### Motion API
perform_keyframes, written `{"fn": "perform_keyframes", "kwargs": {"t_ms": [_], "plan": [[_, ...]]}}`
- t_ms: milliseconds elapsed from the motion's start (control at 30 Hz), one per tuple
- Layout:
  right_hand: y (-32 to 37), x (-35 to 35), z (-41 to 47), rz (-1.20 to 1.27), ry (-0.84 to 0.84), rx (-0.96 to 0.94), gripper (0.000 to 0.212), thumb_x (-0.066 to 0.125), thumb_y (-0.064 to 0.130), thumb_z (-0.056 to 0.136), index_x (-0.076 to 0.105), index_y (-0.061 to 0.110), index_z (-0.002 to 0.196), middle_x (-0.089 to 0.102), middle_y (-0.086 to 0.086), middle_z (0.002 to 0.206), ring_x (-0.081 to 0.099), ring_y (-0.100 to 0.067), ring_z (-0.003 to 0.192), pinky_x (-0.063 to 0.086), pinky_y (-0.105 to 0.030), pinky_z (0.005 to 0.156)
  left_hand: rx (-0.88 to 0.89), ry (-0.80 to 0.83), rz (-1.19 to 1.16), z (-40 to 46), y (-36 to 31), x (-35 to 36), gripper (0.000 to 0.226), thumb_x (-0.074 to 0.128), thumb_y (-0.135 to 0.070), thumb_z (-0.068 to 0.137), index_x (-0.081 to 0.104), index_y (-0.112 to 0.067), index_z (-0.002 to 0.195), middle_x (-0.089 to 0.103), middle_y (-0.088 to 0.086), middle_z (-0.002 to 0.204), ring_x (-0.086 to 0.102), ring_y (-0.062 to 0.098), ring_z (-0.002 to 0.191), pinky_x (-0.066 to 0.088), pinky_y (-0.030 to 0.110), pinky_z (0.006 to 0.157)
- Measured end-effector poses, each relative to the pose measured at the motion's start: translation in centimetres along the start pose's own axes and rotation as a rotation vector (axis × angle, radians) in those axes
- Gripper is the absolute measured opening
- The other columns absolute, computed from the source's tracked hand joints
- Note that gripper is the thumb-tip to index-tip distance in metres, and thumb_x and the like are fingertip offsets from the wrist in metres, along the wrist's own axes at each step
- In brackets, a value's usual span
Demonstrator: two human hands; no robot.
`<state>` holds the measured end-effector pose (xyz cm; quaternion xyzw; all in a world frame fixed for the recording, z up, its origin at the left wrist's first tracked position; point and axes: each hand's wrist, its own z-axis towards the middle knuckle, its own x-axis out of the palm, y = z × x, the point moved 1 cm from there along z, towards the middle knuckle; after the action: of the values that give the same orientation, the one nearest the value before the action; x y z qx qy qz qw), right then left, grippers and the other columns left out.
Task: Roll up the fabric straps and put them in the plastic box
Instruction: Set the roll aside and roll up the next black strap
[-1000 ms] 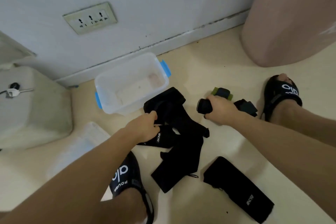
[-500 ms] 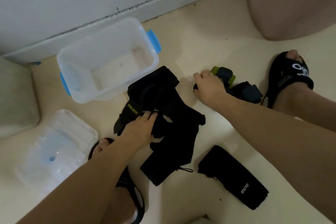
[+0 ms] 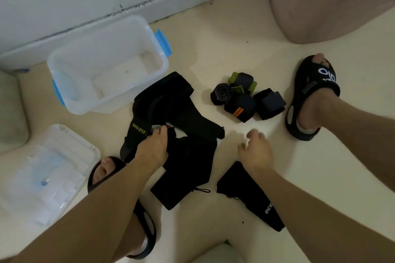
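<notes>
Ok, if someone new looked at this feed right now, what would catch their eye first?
Probably the heap of black fabric straps spread on the floor mid-frame, with the left hand pinching one near its yellow lettering. Next, the clear plastic box with blue latches, up left by the wall, with no straps in it. To the right of the heap sits a cluster of rolled straps, and the right hand hovers open below them.
</notes>
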<state>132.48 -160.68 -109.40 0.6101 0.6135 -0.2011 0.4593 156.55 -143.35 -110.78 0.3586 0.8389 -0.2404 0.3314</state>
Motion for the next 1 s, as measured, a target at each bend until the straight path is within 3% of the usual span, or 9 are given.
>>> {"fn": "perform_keyframes", "kwargs": {"t_ms": [100,233,367,467,533,600,700,733,1000], "plan": [[-3.1,2.7,-2.7,-0.146,0.273,0.017,0.047,0.066,0.033,0.091,0.046,0.014,0.13,0.051,-0.006,0.124,0.05,-0.026,0.112,0.05,-0.037,0.085,-0.006,0.028,0.01,-0.5,0.5,0.5,0.044,0.06,-0.017,0.097,0.048,-0.007,0.139,0.058,0.016,0.128,0.063,0.033,0.108,0.052,0.038,0.079],[-2.6,4.1,-4.3,-0.303,0.335,-0.041,0.054,0.067,0.041,0.085,0.041,0.018,0.127,0.048,-0.002,0.124,0.047,-0.025,0.118,0.046,-0.034,0.087,0.02,0.032,-0.029,-1.4,0.5,0.2,0.027,0.058,-0.023,0.1,0.063,-0.008,0.122,0.059,0.014,0.116,0.063,0.031,0.101,0.05,0.036,0.076],[-2.1,4.3,-5.1,-0.423,0.477,-0.047,0.031,0.056,0.024,0.093,0.053,0.019,0.123,0.059,-0.002,0.123,0.054,-0.022,0.115,0.048,-0.033,0.094,0.072,-0.074,-0.189,-2.8,-0.2,-1.3,0.021,0.063,-0.024,0.099,0.067,-0.007,0.11,0.06,0.01,0.103,0.062,0.028,0.092,0.051,0.035,0.075],[-2.0,3.6,-5.4,-0.492,0.6,-0.1,0.031,0.046,0.02,0.1,0.061,0.018,0.127,0.065,-0.003,0.123,0.061,-0.022,0.113,0.05,-0.031,0.098,0.072,-0.076,-0.362,-4.5,-0.8,-3.2,0.018,0.065,-0.024,0.097,0.067,-0.007,0.093,0.064,0.006,0.086,0.062,0.023,0.08,0.053,0.04,0.073],[-1.5,2.4,-5.6,-0.474,0.669,-0.134,0.034,0.044,0.018,0.1,0.059,0.015,0.13,0.063,-0.005,0.128,0.061,-0.022,0.116,0.05,-0.029,0.097,0.067,-0.043,-0.477,-5.9,-1.3,-4.8,0.015,0.067,-0.024,0.097,0.071,-0.01,0.095,0.071,0.005,0.085,0.067,0.02,0.08,0.055,0.042,0.077],[-0.7,0.7,-5.9,-0.465,0.718,-0.181,0.034,0.043,0.017,0.099,0.059,0.012,0.129,0.061,-0.007,0.13,0.059,-0.023,0.119,0.049,-0.027,0.094,0.012,-0.014,-0.645,-7.5,-2.1,-7.1,0.011,0.067,-0.025,0.097,0.074,-0.019,0.105,0.075,0.002,0.096,0.07,0.016,0.089,0.057,0.03,0.08],[1.1,-2.5,-6.1,-0.417,0.667,-0.284,0.012,0.046,0.023,0.097,0.054,0.017,0.09,0.057,-0.002,0.101,0.06,-0.024,0.106,0.043,-0.026,0.072,-0.044,-0.041,-0.917,-10.6,-3.6,-11.5,0.012,0.067,-0.024,0.099,0.074,-0.025,0.108,0.077,-0.003,0.102,0.073,0.013,0.097,0.052,0.017,0.076],[2.0,-3.7,-6.1,-0.361,0.63,-0.295,0.018,0.048,0.024,0.096,0.046,0.019,0.08,0.052,0.001,0.091,0.058,-0.022,0.096,0.04,-0.025,0.065,-0.031,-0.068,-0.967,-11.8,-4.1,-13.0,0.013,0.067,-0.024,0.099,0.074,-0.025,0.11,0.078,-0.003,0.102,0.073,0.012,0.097,0.052,0.017,0.077],[10.8,-16.4,-7.9,-0.005,0.433,-0.413,0.006,0.056,0.013,0.092,0.056,0.016,0.087,0.055,-0.002,0.085,0.051,-0.018,0.076,0.038,-0.03,0.062,0.155,-0.364,-1.056,-21.0,-8.6,-21.1,0.021,0.061,-0.027,0.102,0.068,-0.026,0.122,0.075,-0.01,0.109,0.069,-0.007,0.087,0.046,0.002,0.063]]}}
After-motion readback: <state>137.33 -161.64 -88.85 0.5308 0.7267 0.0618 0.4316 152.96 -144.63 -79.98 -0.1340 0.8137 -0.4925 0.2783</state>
